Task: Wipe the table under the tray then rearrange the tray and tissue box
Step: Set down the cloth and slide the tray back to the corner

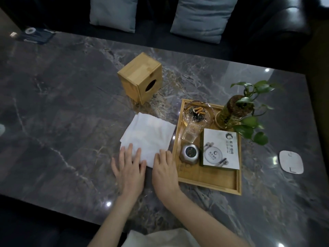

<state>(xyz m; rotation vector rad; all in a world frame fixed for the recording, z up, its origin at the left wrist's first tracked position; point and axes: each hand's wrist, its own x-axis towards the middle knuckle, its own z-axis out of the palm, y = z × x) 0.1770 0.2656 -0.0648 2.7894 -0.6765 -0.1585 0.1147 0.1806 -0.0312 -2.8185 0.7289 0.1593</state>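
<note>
Left hand (pixel 129 168): palm down, fingers loosely spread and flat, their tips pressing the near edge of the white cloth (pixel 148 138). Right hand (pixel 165 172): palm down, fingers close together and flat, tips on the cloth's near right corner, just beside the tray.

Cloth: white, folded, roughly rectangular, lightly creased, lying flat on the table (pixel 62 104) to the left of the tray.

Tray (pixel 213 182): light wood, shallow rim, rectangular; holds a glass ashtray (pixel 197 113) with cigarette butts, a small clear glass (pixel 190 133), a round metal tin (pixel 189 153), a printed white card (pixel 220 150) and a potted plant (pixel 236 111) at its far right corner.

Tissue box (pixel 141 78): cube of light wood, lying with its oval opening facing sideways, beyond the cloth, apart from the tray.

Table: dark grey marble, glossy.
</note>
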